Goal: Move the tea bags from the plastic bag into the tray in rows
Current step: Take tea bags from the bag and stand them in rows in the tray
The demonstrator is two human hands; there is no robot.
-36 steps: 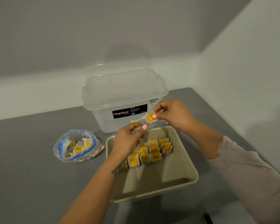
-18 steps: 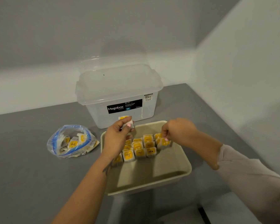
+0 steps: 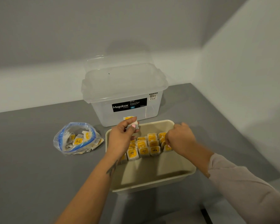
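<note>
Yellow-labelled tea bags (image 3: pixel 143 147) part-fill the beige plastic tray (image 3: pixel 181 172); left hand (image 3: pixel 121 137) pinches one, right hand (image 3: pixel 179 138) apparently seats another; many remain in the clear zip bag (image 3: pixel 78 138).

Setting: plain indoor corner, kind of room not determinable — I worked at a grey table (image 3: pixel 31 167) against bare pale walls (image 3: pixel 249 70); a price-stickered clear storage box (image 3: pixel 123 94) stood there — household goods.

Your lighting's pretty soft and dim-ish, seems to come from overhead, so shadows stay faint and fuzzy. No real glare. Your wide lens bends the wall lines toward the edges, and the whole frame looks a bit smeary, fine print barely readable.
</note>
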